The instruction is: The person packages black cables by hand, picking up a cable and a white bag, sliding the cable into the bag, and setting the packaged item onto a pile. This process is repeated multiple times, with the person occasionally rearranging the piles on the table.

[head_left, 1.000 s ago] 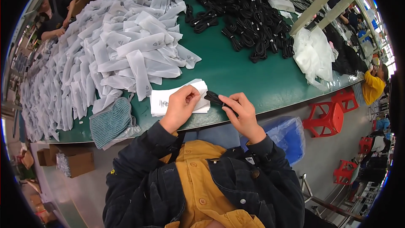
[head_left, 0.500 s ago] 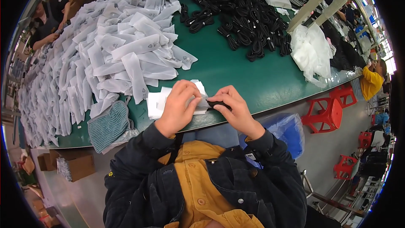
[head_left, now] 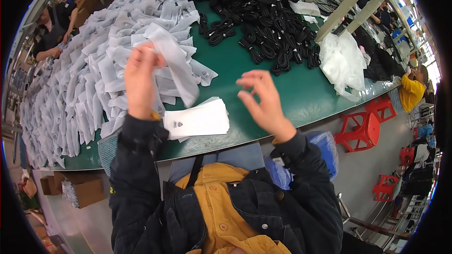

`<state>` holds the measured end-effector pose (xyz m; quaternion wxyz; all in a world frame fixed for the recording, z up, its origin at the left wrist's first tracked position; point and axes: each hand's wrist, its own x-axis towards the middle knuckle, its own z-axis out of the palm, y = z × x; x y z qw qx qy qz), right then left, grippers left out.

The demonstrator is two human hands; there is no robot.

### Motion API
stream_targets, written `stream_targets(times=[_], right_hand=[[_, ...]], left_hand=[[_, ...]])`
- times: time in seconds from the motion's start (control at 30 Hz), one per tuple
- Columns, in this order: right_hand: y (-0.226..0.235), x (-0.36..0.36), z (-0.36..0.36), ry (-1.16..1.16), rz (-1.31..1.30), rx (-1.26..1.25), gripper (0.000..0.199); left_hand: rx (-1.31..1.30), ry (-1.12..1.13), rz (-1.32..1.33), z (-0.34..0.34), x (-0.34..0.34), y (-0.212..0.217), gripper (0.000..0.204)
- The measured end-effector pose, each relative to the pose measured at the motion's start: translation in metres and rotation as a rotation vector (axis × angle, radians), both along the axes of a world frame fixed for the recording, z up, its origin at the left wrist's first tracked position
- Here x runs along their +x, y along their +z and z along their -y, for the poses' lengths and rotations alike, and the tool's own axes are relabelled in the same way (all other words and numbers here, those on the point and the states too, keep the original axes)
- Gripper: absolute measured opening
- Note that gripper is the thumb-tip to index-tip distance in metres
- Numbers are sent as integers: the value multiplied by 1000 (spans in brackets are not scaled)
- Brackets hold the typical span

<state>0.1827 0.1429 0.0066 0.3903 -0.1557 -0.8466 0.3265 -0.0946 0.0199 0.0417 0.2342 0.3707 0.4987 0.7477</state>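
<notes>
My left hand (head_left: 141, 80), smeared by motion, is raised at the front edge of the pile of filled frosted bags (head_left: 113, 51). Its thumb and fingers close on the side of a long frosted plastic bag (head_left: 178, 68), which hangs tilted; what is inside hardly shows. Over the green table, my right hand (head_left: 263, 101) is open and holds nothing, its fingers apart and curved. Between my hands lies a stack of flat white bags (head_left: 200, 120) near the table's edge. Bundled black cables (head_left: 278, 33) form a heap at the far side.
A crumpled white plastic sheet (head_left: 343, 61) lies at the table's right, beside metal posts (head_left: 346, 7). A teal knitted cloth (head_left: 108, 153) is partly behind my left sleeve. Red stools (head_left: 360, 131) and a blue lined bin (head_left: 322, 153) stand below the edge. Other people sit left and right.
My left hand has moved up and left with the bag. The right hand has let go of the black cable and moved right. The stack of flat bags is now uncovered.
</notes>
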Motion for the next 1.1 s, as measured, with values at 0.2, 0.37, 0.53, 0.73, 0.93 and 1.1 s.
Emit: stream_targets(times=[0.2,0.37,0.53,0.73,0.93,1.1], right_hand=[[-21,22,-137,-543,189,360,44],[-25,27,-219,-1011,463,491,68],[-33,32,-269,-735,390,23,75],[-52,16,-227,-787,526,146,73],[-63,13,-161,-759,513,248,69],[-61,14,-127,-695,536,257,64]], left_hand=[[-392,-24,-973,46,40,-12,75],[-656,-176,-1357,61,94,-62,97],[-578,-167,-1303,56,87,-78,98],[-536,-228,-1262,72,89,-73,95],[-552,-226,-1253,82,95,-73,94],[-466,-79,-1172,78,112,-64,71]])
